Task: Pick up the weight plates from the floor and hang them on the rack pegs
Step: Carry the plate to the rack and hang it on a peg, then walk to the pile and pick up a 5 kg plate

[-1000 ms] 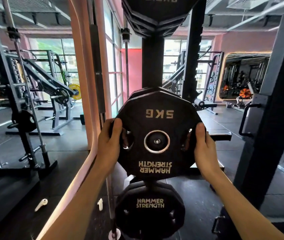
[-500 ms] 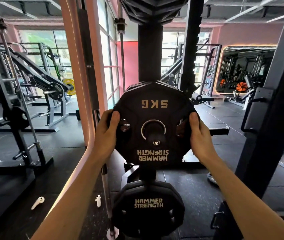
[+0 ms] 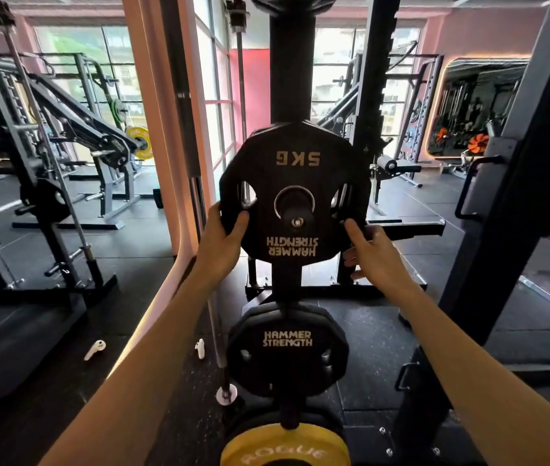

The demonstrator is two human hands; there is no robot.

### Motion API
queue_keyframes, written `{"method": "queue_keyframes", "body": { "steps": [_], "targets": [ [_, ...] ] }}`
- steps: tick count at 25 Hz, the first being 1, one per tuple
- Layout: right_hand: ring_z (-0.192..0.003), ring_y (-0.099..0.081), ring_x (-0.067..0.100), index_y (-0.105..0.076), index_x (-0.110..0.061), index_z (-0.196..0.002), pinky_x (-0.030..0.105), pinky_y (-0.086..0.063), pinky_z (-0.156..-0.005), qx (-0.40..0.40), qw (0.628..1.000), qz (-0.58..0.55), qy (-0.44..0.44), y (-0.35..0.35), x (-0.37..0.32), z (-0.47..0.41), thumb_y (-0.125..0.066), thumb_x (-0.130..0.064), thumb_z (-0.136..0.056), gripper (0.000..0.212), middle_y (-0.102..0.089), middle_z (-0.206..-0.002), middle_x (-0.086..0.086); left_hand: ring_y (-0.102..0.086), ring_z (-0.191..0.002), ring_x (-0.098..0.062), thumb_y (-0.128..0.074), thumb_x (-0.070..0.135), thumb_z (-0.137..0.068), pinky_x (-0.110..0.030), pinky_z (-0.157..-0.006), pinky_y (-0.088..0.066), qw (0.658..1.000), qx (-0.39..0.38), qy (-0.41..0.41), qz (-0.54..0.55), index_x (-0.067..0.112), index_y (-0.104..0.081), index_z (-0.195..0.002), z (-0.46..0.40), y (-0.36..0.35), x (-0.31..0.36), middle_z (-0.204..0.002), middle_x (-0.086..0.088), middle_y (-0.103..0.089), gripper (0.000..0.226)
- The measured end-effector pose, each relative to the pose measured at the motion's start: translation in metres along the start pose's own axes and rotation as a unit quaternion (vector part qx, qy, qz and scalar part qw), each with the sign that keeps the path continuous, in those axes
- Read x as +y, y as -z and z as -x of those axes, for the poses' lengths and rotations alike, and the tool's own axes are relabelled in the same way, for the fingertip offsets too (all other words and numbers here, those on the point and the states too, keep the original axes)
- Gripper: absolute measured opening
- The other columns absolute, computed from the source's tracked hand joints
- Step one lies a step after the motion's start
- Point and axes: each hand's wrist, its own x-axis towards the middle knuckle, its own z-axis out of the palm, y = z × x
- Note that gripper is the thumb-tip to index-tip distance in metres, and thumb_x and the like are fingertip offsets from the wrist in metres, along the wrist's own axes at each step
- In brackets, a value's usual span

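A black 5 kg plate point(image 3: 295, 163), its lettering upside down, hangs on a rack peg point(image 3: 297, 218) that pokes through its centre hole. My left hand point(image 3: 224, 237) still holds the plate's lower left edge, thumb on its face. My right hand point(image 3: 372, 255) has come off the plate; its fingers are spread and relaxed just beside the lower right edge. Below hangs another black Hammer Strength plate point(image 3: 287, 354), and under that a yellow plate point(image 3: 285, 449). All sit on the black rack upright point(image 3: 288, 68).
A steel barbell point(image 3: 214, 297) stands upright just left of the rack. Two white earbuds point(image 3: 94, 349) lie on the black rubber floor. A black frame post point(image 3: 515, 196) rises at right. Other gym machines point(image 3: 75, 139) fill the left background.
The plate has slid fully onto the peg and hangs from it. My right hand has let go and drawn back; my left hand has slipped down to the plate's lower edge.
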Motion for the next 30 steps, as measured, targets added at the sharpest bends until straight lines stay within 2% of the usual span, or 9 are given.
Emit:
{"method": "queue_keyframes", "body": {
  "steps": [2, 6, 9, 13, 16, 19, 21, 25, 30],
  "targets": [
    [-0.078, -0.067, 0.021, -0.055, -0.018, -0.098, 0.038, -0.056, -0.063, -0.033, 0.998, 0.030, -0.032, 0.001, 0.023, 0.023, -0.050, -0.060, -0.090, 0.043, -0.068, -0.088, 0.006, -0.061, -0.104, -0.020, -0.051, 0.033, -0.100, -0.034, -0.090, -0.049, 0.998, -0.011, 0.051, -0.043, 0.026, -0.034, -0.145, 0.031, 0.000, -0.022, -0.111, 0.001, -0.060, 0.049],
    [-0.082, -0.066, 0.022, -0.060, -0.017, -0.094, 0.043, -0.054, -0.073, -0.102, 0.986, 0.110, -0.068, 0.002, 0.093, 0.076, -0.054, -0.054, -0.090, 0.038, -0.068, -0.087, 0.003, -0.059, -0.093, -0.014, -0.053, 0.032, -0.099, -0.017, -0.072, -0.042, 0.978, -0.070, 0.136, -0.146, 0.018, -0.061, -0.119, 0.115, -0.001, -0.058, -0.097, 0.004, -0.063, 0.025],
    [-0.083, -0.058, 0.019, -0.060, -0.017, -0.090, 0.032, -0.043, -0.065, -0.156, 0.970, 0.161, -0.098, 0.003, 0.149, 0.132, -0.055, -0.046, -0.093, 0.030, -0.061, -0.083, -0.002, -0.059, -0.093, -0.013, -0.056, 0.029, -0.098, -0.020, -0.073, -0.039, 0.949, -0.138, 0.206, -0.196, 0.017, -0.065, -0.108, 0.191, 0.000, -0.092, -0.093, 0.004, -0.066, 0.018],
    [-0.079, -0.056, 0.017, -0.055, -0.022, -0.082, 0.028, -0.039, -0.059, -0.189, 0.945, 0.178, -0.198, 0.005, 0.212, 0.218, -0.055, -0.046, -0.093, 0.027, -0.061, -0.087, 0.001, -0.061, -0.096, -0.016, -0.054, 0.035, -0.098, -0.024, -0.071, -0.043, 0.886, -0.230, 0.317, -0.247, 0.016, -0.063, -0.116, 0.290, 0.007, -0.141, -0.109, -0.004, -0.066, 0.028],
    [-0.077, -0.055, 0.013, -0.055, -0.019, -0.095, 0.028, -0.042, -0.061, -0.197, 0.922, 0.159, -0.291, 0.011, 0.250, 0.295, -0.049, -0.047, -0.096, 0.028, -0.060, -0.094, 0.002, -0.058, -0.087, -0.014, -0.051, 0.039, -0.099, -0.025, -0.067, -0.046, 0.828, -0.305, 0.399, -0.248, 0.018, -0.059, -0.120, 0.368, 0.010, -0.166, -0.102, -0.001, -0.062, 0.030],
    [-0.094, -0.058, 0.018, -0.056, -0.014, -0.112, 0.030, -0.046, -0.074, -0.176, 0.884, 0.158, -0.402, 0.015, 0.284, 0.383, -0.050, -0.049, -0.095, 0.039, -0.061, -0.109, 0.003, -0.059, -0.081, -0.012, -0.051, 0.039, -0.099, -0.027, -0.071, -0.049, 0.764, -0.375, 0.455, -0.262, 0.016, -0.060, -0.120, 0.446, 0.012, -0.190, -0.094, 0.000, -0.062, 0.032],
    [-0.100, -0.058, 0.021, -0.057, -0.012, -0.115, 0.033, -0.046, -0.081, -0.154, 0.853, 0.154, -0.474, 0.018, 0.303, 0.450, -0.050, -0.048, -0.096, 0.041, -0.061, -0.114, 0.006, -0.059, -0.081, -0.013, -0.051, 0.039, -0.099, -0.028, -0.075, -0.050, 0.728, -0.426, 0.456, -0.284, 0.014, -0.060, -0.120, 0.495, 0.016, -0.201, -0.093, 0.000, -0.062, 0.034],
    [-0.091, -0.058, 0.022, -0.061, -0.010, -0.105, 0.031, -0.042, -0.074, -0.110, 0.795, 0.148, -0.578, 0.036, 0.315, 0.591, -0.053, -0.039, -0.097, 0.031, -0.064, -0.104, 0.008, -0.063, -0.101, -0.022, -0.051, 0.036, -0.099, -0.032, -0.086, -0.049, 0.630, -0.559, 0.437, -0.315, 0.011, -0.058, -0.125, 0.579, 0.028, -0.209, -0.112, -0.008, -0.065, 0.037],
    [-0.079, -0.056, 0.022, -0.059, -0.013, -0.084, 0.030, -0.039, -0.064, 0.033, 0.752, 0.087, -0.652, 0.079, 0.313, 0.716, -0.056, -0.035, -0.095, 0.025, -0.062, -0.089, 0.008, -0.057, -0.118, -0.026, -0.048, 0.033, -0.101, -0.031, -0.095, -0.044, 0.514, -0.713, 0.278, -0.387, 0.008, -0.057, -0.128, 0.628, 0.008, -0.195, -0.130, -0.011, -0.060, 0.038]
  ]
}}
